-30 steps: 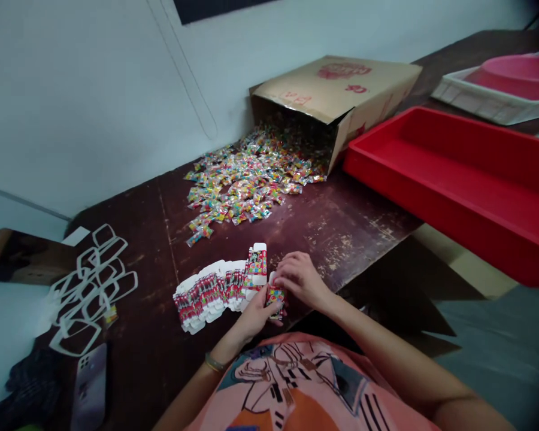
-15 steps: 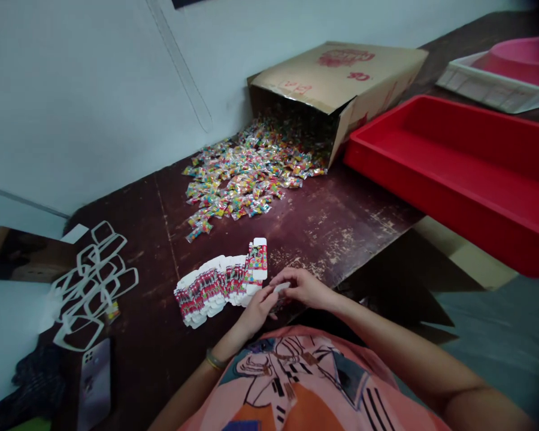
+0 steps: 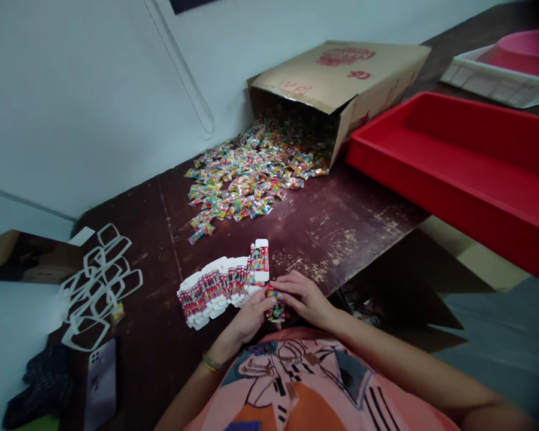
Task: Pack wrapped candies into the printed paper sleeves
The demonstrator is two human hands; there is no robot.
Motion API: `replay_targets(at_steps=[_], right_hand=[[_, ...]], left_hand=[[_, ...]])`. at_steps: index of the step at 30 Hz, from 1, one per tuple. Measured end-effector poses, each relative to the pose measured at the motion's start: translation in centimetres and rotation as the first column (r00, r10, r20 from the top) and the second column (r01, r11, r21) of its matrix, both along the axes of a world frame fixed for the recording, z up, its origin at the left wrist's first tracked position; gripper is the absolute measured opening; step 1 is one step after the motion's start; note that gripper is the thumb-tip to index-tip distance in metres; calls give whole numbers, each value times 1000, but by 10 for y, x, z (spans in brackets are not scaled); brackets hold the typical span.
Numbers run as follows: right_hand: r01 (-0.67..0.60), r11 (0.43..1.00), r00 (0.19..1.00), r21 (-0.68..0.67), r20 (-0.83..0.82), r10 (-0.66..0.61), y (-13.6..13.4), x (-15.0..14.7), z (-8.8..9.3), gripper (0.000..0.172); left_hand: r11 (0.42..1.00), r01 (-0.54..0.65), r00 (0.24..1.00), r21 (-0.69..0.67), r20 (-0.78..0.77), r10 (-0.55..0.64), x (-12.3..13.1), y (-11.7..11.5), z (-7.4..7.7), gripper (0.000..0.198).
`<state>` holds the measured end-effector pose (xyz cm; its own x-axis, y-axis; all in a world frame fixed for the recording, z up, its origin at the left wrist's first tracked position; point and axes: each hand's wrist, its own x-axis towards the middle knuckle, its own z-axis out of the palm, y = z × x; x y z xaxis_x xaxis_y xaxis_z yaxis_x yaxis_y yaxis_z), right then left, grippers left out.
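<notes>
My left hand (image 3: 250,313) and my right hand (image 3: 306,297) meet at the near edge of the dark wooden table (image 3: 341,221). Both are closed on one small printed carton (image 3: 275,307), red and white with bright dots. Just left of my hands lies a fanned row of flat cartons (image 3: 220,286) of the same print. Farther back, a heap of small colourful candy packets (image 3: 251,173) spills from a cardboard box (image 3: 336,84) lying on its side.
A red plastic tray (image 3: 458,161) sits at the right, overhanging the table edge. Behind it is a white tray (image 3: 489,84) with a pink basin (image 3: 525,54). White card cut-outs (image 3: 96,281), a phone (image 3: 99,383) and dark cloth (image 3: 36,383) lie at the left.
My hands turned the small carton between them; its white side showed half a second ago, now the printed side faces up. They shifted slightly nearer to me.
</notes>
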<state>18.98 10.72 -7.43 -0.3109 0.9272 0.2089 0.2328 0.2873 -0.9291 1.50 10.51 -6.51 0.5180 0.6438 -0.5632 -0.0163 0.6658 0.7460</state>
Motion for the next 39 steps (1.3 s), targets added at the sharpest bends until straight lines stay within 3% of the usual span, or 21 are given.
replay_targets(at_steps=[2, 4, 5, 7, 9, 11, 13, 15, 16, 19, 21, 24, 27, 29, 32, 33, 34, 37, 39], right_hand=[[8, 999, 1000, -49, -12, -8, -8, 11, 1, 27], [49, 988, 999, -146, -8, -51, -11, 38, 7, 27], [81, 980, 997, -183, 27, -77, -10, 57, 10, 27], [143, 970, 980, -198, 163, -111, -7, 94, 16, 27], [152, 977, 944, -149, 315, -99, -2, 116, 16, 23], [123, 989, 920, -86, 384, -81, 7, 110, 9, 20], [68, 997, 924, -21, 379, -54, 22, 77, -3, 22], [-23, 998, 912, 66, 410, -6, 44, 32, -14, 29], [-67, 992, 879, 110, 477, 7, 56, 10, -19, 42], [-182, 974, 711, 137, 703, 34, 88, -39, -27, 72], [-225, 967, 646, 118, 761, 57, 101, -54, -28, 69], [-247, 963, 634, 108, 769, 76, 111, -57, -27, 54], [-249, 962, 642, 113, 763, 76, 116, -48, -25, 63], [-245, 963, 657, 112, 749, 80, 116, -41, -19, 69], [-254, 952, 722, 167, 688, 72, 99, -36, -2, 54], [-271, 937, 757, 219, 651, 67, 89, -36, 6, 46], [-299, 912, 791, 280, 608, 73, 79, -37, 15, 39], [-352, 839, 859, 416, 499, 113, 51, -36, 40, 26], [-289, 859, 890, 421, 448, 80, 41, -30, 49, 20]], left_hand=[[997, 72, 997, 18, 10, -72, 4, 0, 2, 48], [978, 126, 989, 167, -99, -110, 4, 8, 2, 43], [953, 125, 976, 276, -208, -67, 0, 15, 1, 39], [862, 92, 894, 498, -422, 148, -12, 31, -1, 32], [763, 67, 785, 643, -506, 357, -29, 44, -3, 26], [700, 77, 744, 710, -508, 433, -43, 50, -4, 24], [680, 96, 751, 727, -501, 430, -49, 47, -5, 23], [701, 108, 773, 705, -503, 387, -48, 37, -5, 25], [719, 108, 781, 686, -506, 366, -46, 31, -5, 26], [771, 94, 801, 630, -507, 317, -43, 13, -8, 28], [794, 72, 815, 604, -494, 303, -46, 6, -12, 28], [838, -2, 842, 546, -450, 296, -53, 2, -19, 29], [880, -90, 870, 467, -392, 297, -57, 7, -22, 33], [869, -133, 863, 476, -375, 338, -57, 13, -19, 37], [745, -158, 791, 648, -368, 488, -53, 21, -8, 53], [719, -137, 796, 681, -356, 489, -51, 23, -3, 57], [729, -110, 827, 676, -345, 444, -48, 24, 1, 57], [867, -80, 937, 491, -260, 234, -37, 22, 11, 37], [923, -114, 958, 369, -205, 201, -29, 18, 15, 28]])
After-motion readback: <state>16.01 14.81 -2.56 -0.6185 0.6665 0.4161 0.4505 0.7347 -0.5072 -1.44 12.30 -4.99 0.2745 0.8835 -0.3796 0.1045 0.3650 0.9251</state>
